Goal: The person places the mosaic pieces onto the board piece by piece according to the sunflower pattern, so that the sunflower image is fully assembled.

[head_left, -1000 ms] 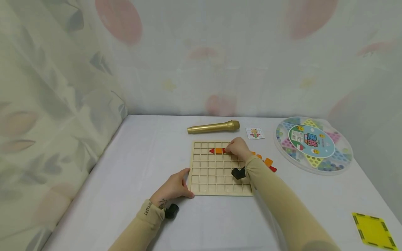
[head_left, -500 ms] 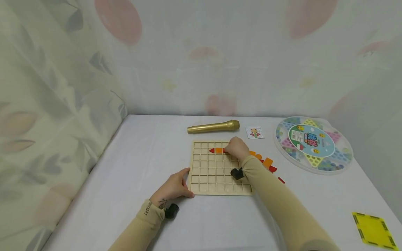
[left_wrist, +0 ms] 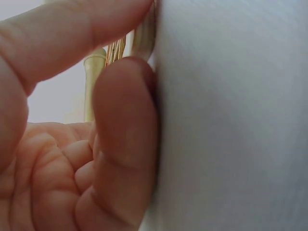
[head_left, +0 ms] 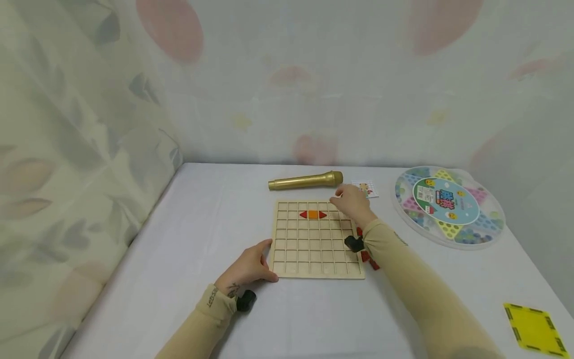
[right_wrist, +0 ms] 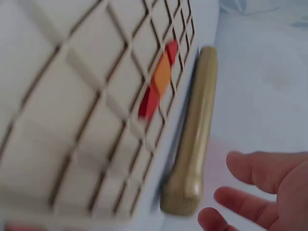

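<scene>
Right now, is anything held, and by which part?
The right hand holds nothing; the left hand touches the grid board at its near-left corner; whether it grips is unclear.

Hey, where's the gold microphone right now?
In the head view, the gold microphone lies beyond the grid board, left of the small picture card.

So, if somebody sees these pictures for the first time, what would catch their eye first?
Most likely the pale grid board on the white table, with a bright red-orange-red row of pieces toward its far side. Then, probably, the gold microphone just beyond the board, and the large round case at the table's back right. The right hand is near the board's far right corner.
</scene>
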A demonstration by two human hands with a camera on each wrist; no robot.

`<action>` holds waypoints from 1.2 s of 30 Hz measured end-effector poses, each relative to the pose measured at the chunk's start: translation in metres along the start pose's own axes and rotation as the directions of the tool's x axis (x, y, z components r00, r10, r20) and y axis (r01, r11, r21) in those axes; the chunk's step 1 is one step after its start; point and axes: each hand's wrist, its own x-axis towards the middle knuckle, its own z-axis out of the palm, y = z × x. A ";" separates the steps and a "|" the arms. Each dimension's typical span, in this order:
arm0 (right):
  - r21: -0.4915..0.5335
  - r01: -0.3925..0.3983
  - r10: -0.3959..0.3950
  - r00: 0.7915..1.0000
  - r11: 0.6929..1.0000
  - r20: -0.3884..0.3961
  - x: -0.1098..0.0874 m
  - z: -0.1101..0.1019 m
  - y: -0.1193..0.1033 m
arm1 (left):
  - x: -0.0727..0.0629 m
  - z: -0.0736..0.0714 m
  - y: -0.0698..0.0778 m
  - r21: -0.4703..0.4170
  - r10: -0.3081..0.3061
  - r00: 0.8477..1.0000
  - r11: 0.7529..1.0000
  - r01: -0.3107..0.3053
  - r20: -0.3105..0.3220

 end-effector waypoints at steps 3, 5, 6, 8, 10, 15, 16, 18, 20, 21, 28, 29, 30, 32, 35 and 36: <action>-0.107 0.040 -0.044 0.998 0.994 -0.033 -0.005 -0.018 0.018 | 0.002 0.000 0.000 0.009 0.002 1.000 1.000 -0.002 -0.003; -0.177 0.039 -0.044 0.999 0.984 -0.024 -0.010 -0.026 0.031 | 0.002 0.000 0.000 0.014 -0.004 1.000 1.000 0.004 -0.003; -0.197 0.035 -0.037 0.999 0.980 -0.009 -0.013 -0.028 0.038 | 0.002 0.001 0.000 0.015 -0.005 1.000 1.000 0.005 -0.003; -0.220 0.026 -0.020 0.999 0.975 0.027 -0.017 -0.029 0.050 | 0.003 0.000 -0.001 0.019 -0.005 1.000 1.000 0.005 -0.003; -0.245 0.019 -0.002 0.998 0.969 0.068 -0.022 -0.027 0.060 | 0.003 0.000 -0.002 0.020 -0.003 1.000 1.000 0.003 -0.003; -0.282 0.010 0.031 0.990 0.959 0.141 -0.031 -0.018 0.076 | 0.004 0.000 -0.002 0.015 0.001 1.000 1.000 -0.001 -0.004; -0.289 0.009 0.035 0.989 0.957 0.146 -0.032 -0.017 0.077 | 0.004 0.000 -0.002 0.015 -0.001 1.000 1.000 0.001 -0.005; -0.298 0.003 0.044 0.987 0.955 0.152 -0.032 -0.015 0.078 | 0.003 0.000 -0.002 0.017 -0.004 1.000 1.000 0.004 -0.007; -0.304 -0.002 0.050 0.987 0.953 0.152 -0.032 -0.013 0.078 | 0.003 0.001 -0.002 0.021 -0.005 1.000 1.000 0.005 -0.010; -0.303 -0.006 0.054 0.987 0.953 0.152 -0.032 -0.013 0.078 | 0.003 0.001 -0.002 0.022 -0.005 1.000 1.000 0.005 -0.011; -0.194 -0.026 0.057 0.986 0.981 0.155 -0.029 -0.014 0.076 | 0.003 0.001 -0.001 0.023 -0.011 1.000 1.000 0.011 -0.010; -0.171 -0.032 0.059 0.987 0.985 0.151 -0.029 -0.014 0.074 | 0.003 0.001 -0.001 0.020 -0.013 1.000 1.000 0.013 -0.009; -0.148 -0.041 0.063 0.987 0.988 0.148 -0.029 -0.014 0.072 | 0.003 0.001 -0.001 0.018 -0.013 1.000 1.000 0.013 -0.008; -0.096 -0.063 0.076 0.987 0.993 0.145 -0.028 -0.015 0.065 | 0.003 0.002 -0.001 0.016 -0.012 1.000 1.000 0.013 -0.008; 0.006 -0.077 0.076 0.987 0.997 0.139 -0.025 -0.015 0.050 | 0.003 0.002 -0.001 0.012 -0.012 1.000 1.000 0.012 -0.008; 0.054 -0.086 0.078 0.986 0.995 0.145 -0.023 -0.014 0.043 | 0.003 0.002 -0.002 0.010 -0.012 1.000 1.000 0.012 -0.007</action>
